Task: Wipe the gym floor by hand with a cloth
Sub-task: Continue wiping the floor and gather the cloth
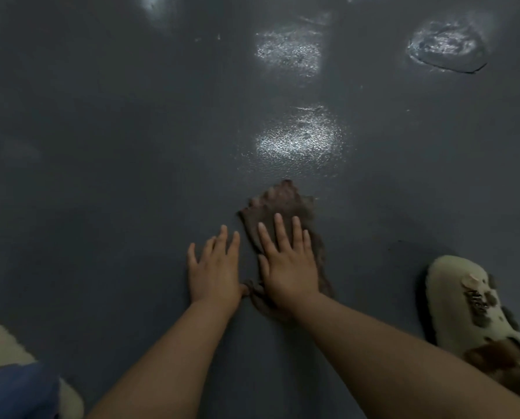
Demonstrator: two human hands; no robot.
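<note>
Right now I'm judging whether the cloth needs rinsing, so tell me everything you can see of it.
The cloth is a dark brown, fuzzy-looking rag lying flat and rumpled on the grey floor, stretched away from the person. The right hand presses on it with straight fingers. The left hand rests flat on the floor beside it, its thumb at the cloth's near corner. A shiny patch lies just beyond its far edge. Dirt cannot be judged.

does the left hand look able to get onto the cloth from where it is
Probably yes: the left hand lies flat on the floor right beside the brown cloth, nothing between them; the right hand covers only part.
</note>
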